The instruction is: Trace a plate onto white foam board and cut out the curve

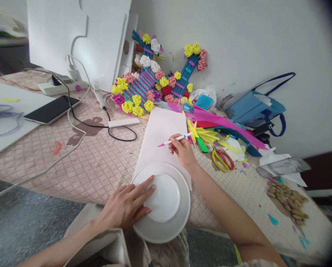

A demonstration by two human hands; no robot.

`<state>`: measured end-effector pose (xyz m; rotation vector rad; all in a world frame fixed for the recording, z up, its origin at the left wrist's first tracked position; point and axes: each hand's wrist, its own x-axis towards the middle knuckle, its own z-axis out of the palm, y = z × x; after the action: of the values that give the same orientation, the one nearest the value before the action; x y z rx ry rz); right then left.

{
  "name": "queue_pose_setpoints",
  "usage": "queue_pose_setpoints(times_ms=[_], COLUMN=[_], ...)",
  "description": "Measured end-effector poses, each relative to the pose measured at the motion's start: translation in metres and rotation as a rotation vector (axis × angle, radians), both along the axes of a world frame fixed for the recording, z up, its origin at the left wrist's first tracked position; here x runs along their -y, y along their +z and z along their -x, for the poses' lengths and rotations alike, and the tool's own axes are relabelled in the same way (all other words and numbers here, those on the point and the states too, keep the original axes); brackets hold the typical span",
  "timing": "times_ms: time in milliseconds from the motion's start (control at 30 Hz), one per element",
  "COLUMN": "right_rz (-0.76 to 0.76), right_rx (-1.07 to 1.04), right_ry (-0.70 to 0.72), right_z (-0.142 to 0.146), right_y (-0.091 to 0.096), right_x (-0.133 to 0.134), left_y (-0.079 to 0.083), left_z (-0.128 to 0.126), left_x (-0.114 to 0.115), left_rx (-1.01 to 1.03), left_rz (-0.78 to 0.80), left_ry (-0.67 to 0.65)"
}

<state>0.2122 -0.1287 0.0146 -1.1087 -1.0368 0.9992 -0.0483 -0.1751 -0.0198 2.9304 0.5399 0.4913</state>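
A white plate point(184, 218), seemingly upside down, lies over the near end of a white sheet of paper point(163, 129) and juts past the table's front edge. My left hand point(129, 202) rests on the plate with its fingers stretched out over the raised ring. Above the paper, beyond the plate's far rim, my right hand point(181, 150) pinches a white marker point(179, 138) with a pink tip. That tip points left, and I cannot tell whether it touches the paper. No marks show on the visible part of the sheet.
Paper-flower decorations point(143, 89) stand against the wall. Scissors point(223, 160), coloured paper strips point(207, 133), a plastic bottle point(282, 167) and peanuts point(288, 200) lie to the right. A blue bag point(257, 109) leans behind. Leftward are a tablet point(52, 109), cables and a power strip point(62, 87).
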Motion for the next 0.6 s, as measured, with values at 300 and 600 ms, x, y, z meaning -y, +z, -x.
queue_pose_setpoints(times_ms=[300, 600], right_rz=[0.075, 0.078], right_rx=[-0.007, 0.130], right_ry=[0.007, 0.175], right_z=[0.000, 0.015], right_y=[-0.009, -0.009], right_x=[0.006, 0.008], left_y=[0.002, 0.006], left_z=[-0.004, -0.004], left_x=[0.000, 0.000], left_rx=[0.008, -0.040], left_rz=[0.011, 0.030], left_ry=[0.005, 0.017])
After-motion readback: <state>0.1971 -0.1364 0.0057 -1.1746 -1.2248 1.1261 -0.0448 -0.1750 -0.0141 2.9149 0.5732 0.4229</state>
